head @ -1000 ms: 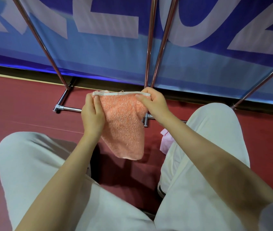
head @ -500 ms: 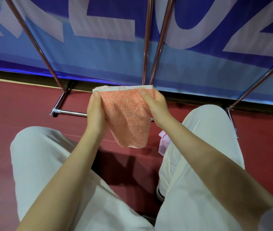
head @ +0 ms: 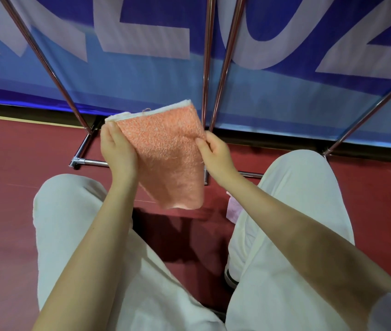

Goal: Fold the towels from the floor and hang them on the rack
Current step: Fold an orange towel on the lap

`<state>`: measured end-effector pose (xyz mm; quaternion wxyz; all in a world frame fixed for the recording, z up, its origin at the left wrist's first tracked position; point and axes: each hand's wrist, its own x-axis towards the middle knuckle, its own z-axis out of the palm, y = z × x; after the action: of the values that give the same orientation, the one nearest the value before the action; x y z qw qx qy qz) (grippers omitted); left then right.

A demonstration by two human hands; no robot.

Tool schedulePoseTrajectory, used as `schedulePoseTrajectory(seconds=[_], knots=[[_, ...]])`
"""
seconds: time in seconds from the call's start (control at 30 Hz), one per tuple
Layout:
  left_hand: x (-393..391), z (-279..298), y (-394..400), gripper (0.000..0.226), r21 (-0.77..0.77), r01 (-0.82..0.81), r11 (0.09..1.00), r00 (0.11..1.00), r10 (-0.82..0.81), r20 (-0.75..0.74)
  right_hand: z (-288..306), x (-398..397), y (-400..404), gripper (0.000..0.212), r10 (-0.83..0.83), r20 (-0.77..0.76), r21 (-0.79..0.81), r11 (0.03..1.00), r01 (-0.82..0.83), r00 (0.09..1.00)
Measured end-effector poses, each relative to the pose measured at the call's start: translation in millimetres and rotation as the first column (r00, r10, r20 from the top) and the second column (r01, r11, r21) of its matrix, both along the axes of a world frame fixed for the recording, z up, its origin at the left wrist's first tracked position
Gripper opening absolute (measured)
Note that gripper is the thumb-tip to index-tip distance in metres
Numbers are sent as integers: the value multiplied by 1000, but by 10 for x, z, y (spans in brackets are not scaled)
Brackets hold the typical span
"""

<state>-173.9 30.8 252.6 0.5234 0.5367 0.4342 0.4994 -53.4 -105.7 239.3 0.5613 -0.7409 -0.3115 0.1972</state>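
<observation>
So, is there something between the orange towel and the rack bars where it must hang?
Nothing visible: the orange towel, held by the left hand and right hand, is just before the rack.

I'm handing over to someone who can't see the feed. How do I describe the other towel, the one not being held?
Start at the chrome tube rack against the blue banner, then drop to the dark red floor. Beside the right knee, a small pale pink cloth peeks out, mostly hidden. It lies on the floor, unlike the fuzzy orange towel held up by both hands.

Folded orange towel (head: pixel 165 151) before chrome rack (head: pixel 207 68)
</observation>
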Motion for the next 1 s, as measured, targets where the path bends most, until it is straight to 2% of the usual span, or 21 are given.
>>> schedulePoseTrajectory(seconds=[0.1, 0.2, 0.3, 0.37, 0.43, 0.53, 0.6, 0.67, 0.73, 0.87, 0.93, 1.0], knots=[[72, -57, -63, 26, 95, -45, 994, 995, 53, -83, 56, -25, -64, 25, -13, 130, 69, 998, 4, 991], [133, -179, -24, 29, -24, -52, 998, 998, 51, -31, 150, 8, -85, 26, -38, 85, 107, 994, 29, 996], [188, -291, 10, 40, -171, -44, 984, 999, 41, -25, 239, 106, -79, 14, 11, -36, 77, 997, -8, 999], [197, -365, 52, 44, -244, 12, 970, 999, -20, -31, 263, 137, -102, 11, 72, -64, 43, 997, -70, 995], [192, -376, 81, 38, -311, 89, 946, 995, -101, -25, 264, 166, -134, 9, 109, -31, 25, 994, -108, 994], [239, -206, 13, 33, -305, 243, 921, 964, -264, -29, 416, 191, -178, 13, 179, 41, 0, 984, -179, 983], [279, -71, -61, 38, -276, 431, 859, 888, -458, -39, 587, 205, -218, 11, 249, 68, -8, 968, -249, 966], [270, 76, -139, 59, -252, 618, 744, 759, -649, -53, 780, 211, -274, 9, 314, 90, -17, 949, -313, 945], [240, 278, -204, 72, -221, 733, 643, 648, -760, -60, 978, 217, -318, 9, 367, 124, -31, 930, -366, 922], [205, 801, -358, 77, -179, 856, 486, 501, -864, 49, 1394, 226, -371, 12, 409, 204, -39, 911, -410, 889], [158, 1023, -436, 67, -167, 874, 457, 476, -873, 101, 1596, 220, -413, 12, 402, 250, -20, 912, -411, 881], [84, 1240, -525, 51, -151, 866, 477, 493, -863, 105, 1796, 194, -486, 13, 382, 299, -10, 918, -397, 875]])
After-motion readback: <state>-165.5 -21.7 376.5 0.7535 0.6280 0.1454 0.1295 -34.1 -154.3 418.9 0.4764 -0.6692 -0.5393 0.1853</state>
